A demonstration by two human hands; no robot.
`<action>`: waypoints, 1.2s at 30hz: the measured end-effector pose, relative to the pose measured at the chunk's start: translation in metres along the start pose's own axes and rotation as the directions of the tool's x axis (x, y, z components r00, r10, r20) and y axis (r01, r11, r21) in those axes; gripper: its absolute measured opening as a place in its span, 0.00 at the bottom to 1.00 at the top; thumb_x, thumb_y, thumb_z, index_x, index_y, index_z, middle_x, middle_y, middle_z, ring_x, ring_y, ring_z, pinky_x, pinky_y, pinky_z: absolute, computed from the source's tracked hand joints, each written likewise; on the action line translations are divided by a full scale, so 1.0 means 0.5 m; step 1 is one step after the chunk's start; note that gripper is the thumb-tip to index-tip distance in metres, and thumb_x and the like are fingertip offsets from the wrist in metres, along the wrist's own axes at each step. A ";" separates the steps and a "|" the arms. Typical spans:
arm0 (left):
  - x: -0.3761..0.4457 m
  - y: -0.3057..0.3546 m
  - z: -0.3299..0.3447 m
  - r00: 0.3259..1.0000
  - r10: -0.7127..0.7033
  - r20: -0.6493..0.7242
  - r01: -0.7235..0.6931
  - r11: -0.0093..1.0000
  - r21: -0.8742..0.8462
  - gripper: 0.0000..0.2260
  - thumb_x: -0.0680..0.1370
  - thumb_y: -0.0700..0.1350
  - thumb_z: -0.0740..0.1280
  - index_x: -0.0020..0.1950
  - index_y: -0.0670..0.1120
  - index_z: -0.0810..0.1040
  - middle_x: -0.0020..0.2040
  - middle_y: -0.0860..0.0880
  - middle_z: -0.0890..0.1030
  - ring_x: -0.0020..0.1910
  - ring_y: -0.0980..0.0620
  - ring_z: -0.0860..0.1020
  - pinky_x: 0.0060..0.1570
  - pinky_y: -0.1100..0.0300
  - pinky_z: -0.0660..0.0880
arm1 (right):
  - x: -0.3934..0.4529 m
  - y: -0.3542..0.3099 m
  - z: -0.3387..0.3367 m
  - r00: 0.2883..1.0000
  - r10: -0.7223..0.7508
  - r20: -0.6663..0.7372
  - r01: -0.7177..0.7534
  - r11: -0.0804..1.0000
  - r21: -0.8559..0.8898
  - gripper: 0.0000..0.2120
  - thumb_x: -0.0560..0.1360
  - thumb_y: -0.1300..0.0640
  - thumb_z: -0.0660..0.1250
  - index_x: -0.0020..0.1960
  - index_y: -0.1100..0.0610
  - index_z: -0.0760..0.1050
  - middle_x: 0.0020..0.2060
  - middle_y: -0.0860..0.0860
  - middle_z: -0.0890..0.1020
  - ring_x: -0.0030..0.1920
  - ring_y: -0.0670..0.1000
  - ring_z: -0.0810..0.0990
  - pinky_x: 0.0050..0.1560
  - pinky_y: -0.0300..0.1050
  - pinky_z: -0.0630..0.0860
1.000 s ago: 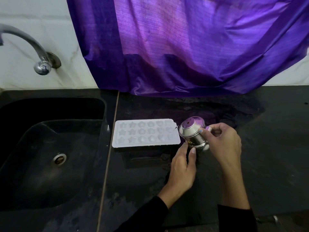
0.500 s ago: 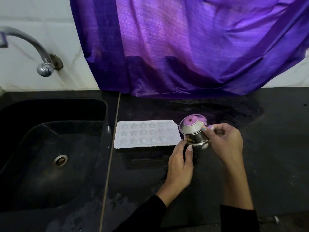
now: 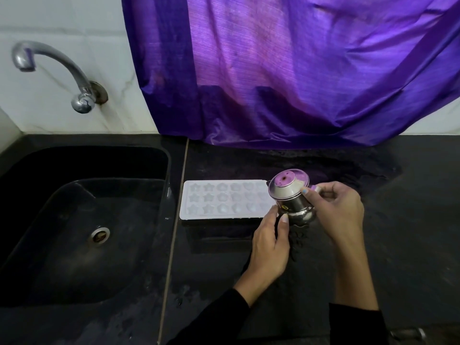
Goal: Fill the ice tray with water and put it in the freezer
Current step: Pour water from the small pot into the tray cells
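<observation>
A white ice tray [image 3: 224, 200] with star and round moulds lies flat on the black counter [image 3: 410, 220], just right of the sink. A small steel cup [image 3: 290, 195] is tipped leftward over the tray's right end, its mouth facing me and reflecting purple. My right hand [image 3: 336, 210] grips the cup from the right. My left hand [image 3: 271, 242] rests on the counter with its fingertips touching the cup's lower side and the tray's right front corner. Whether water lies in the moulds is unclear.
A black sink [image 3: 82, 227] with a steel drain fills the left side. A chrome tap [image 3: 57, 68] juts from the white wall above it. A purple cloth [image 3: 286, 70] hangs down to the counter's back edge. Wet patches spot the counter's front.
The cup stays tilted over the tray's right end and has shifted only slightly. My left fingers have edged closer to the cup's base. The view has tilted down a little.
</observation>
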State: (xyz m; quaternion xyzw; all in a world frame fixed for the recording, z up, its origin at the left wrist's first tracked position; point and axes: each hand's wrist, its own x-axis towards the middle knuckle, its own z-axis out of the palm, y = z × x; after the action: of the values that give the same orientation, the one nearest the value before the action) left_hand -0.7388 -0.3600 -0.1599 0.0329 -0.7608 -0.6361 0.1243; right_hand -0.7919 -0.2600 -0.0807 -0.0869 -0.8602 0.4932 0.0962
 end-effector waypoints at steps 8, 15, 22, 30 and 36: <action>0.003 -0.004 -0.008 1.000 0.006 -0.001 -0.006 1.000 0.011 0.14 0.83 0.48 0.54 0.63 0.49 0.76 0.53 0.54 0.81 0.54 0.60 0.77 0.55 0.62 0.73 | -0.002 -0.010 0.009 1.000 -0.017 0.015 0.018 0.998 -0.064 0.08 0.69 0.50 0.75 0.41 0.53 0.78 0.37 0.47 0.83 0.42 0.50 0.81 0.44 0.46 0.75; 0.004 -0.010 -0.010 1.000 0.004 -0.007 -0.004 1.000 0.008 0.15 0.83 0.50 0.54 0.60 0.49 0.77 0.50 0.53 0.81 0.49 0.58 0.78 0.52 0.59 0.74 | -0.003 -0.017 0.011 0.999 -0.028 0.038 0.032 0.994 -0.104 0.09 0.69 0.50 0.75 0.39 0.52 0.77 0.37 0.46 0.83 0.42 0.51 0.81 0.45 0.48 0.76; 0.000 -0.007 -0.013 1.000 -0.004 0.004 0.004 1.000 0.002 0.14 0.83 0.50 0.54 0.60 0.48 0.76 0.45 0.56 0.80 0.45 0.60 0.77 0.48 0.61 0.73 | -0.004 -0.019 0.011 0.999 -0.025 0.039 0.030 0.992 -0.124 0.09 0.69 0.49 0.75 0.40 0.52 0.78 0.37 0.47 0.83 0.43 0.51 0.81 0.46 0.48 0.75; -0.004 -0.003 -0.014 1.000 -0.016 0.002 0.016 1.000 0.006 0.15 0.83 0.51 0.54 0.60 0.48 0.77 0.45 0.54 0.81 0.46 0.59 0.77 0.48 0.61 0.74 | -0.009 -0.018 0.010 0.999 -0.035 0.037 0.039 0.991 -0.127 0.09 0.69 0.49 0.74 0.40 0.52 0.77 0.38 0.46 0.83 0.44 0.51 0.81 0.46 0.47 0.75; -0.007 0.001 -0.016 1.000 -0.007 0.011 0.007 1.000 0.006 0.14 0.83 0.49 0.54 0.62 0.50 0.76 0.48 0.55 0.80 0.47 0.62 0.77 0.48 0.66 0.72 | -0.011 -0.018 0.008 0.998 -0.049 0.036 0.052 0.992 -0.112 0.09 0.69 0.49 0.75 0.40 0.52 0.78 0.38 0.47 0.83 0.43 0.51 0.81 0.46 0.48 0.75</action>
State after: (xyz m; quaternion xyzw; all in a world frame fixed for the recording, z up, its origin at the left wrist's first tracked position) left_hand -0.7335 -0.3666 -0.1588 0.0325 -0.7631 -0.6346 0.1177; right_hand -0.7880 -0.2690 -0.0754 -0.0621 -0.8902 0.4425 0.0892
